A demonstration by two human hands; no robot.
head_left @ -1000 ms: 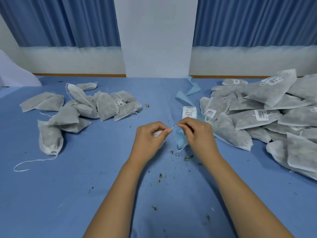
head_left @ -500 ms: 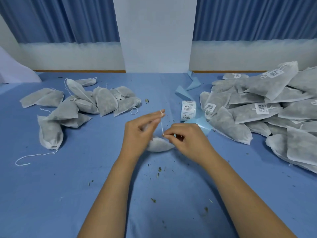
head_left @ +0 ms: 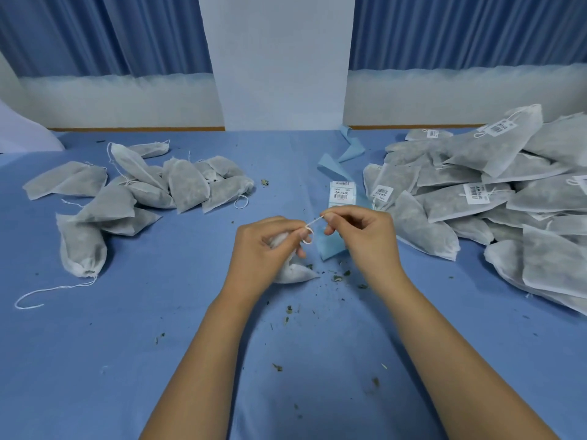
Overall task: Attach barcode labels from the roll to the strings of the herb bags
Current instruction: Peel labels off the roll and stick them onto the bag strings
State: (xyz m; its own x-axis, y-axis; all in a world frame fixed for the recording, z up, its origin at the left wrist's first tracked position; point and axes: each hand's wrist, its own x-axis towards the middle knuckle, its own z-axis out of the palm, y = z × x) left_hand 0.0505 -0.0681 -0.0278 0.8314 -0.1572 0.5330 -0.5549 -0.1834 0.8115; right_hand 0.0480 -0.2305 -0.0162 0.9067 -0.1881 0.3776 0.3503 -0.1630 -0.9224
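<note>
**Head view, work in hand at centre.** My left hand point(head_left: 263, 249) curls round one herb bag point(head_left: 295, 274), whose lower corner rests on the blue table cloth point(head_left: 95, 360). Its thumb and forefinger also pinch a small loop of the bag's string point(head_left: 314, 221). My right hand point(head_left: 365, 236) pinches the string's free end between thumb and forefinger, with the other fingers curled. The string runs taut between the two hands.

The label roll point(head_left: 342, 193) lies just beyond the hands at twelve o'clock. Its blue backing strip point(head_left: 330, 249) is partly hidden by the right hand. Unlabelled bags point(head_left: 143, 188) lie at ten o'clock and labelled bags point(head_left: 476, 192) at two o'clock, well apart.

Neither hand holds a label, so I judge the string is being readied and is not yet tagged.

Hazards, as I read them:
- **(a)** The right hand must let go to peel a label, and the thin string may then slip from the left pinch.
- **(b)** A tight squeeze may shed more herb crumbs point(head_left: 338, 277), seen at four o'clock from the bag, and crumbs on the adhesive would weaken the bond.
- **(c)** A label folded askew may stick to a fingertip instead of closing round the string.
</note>
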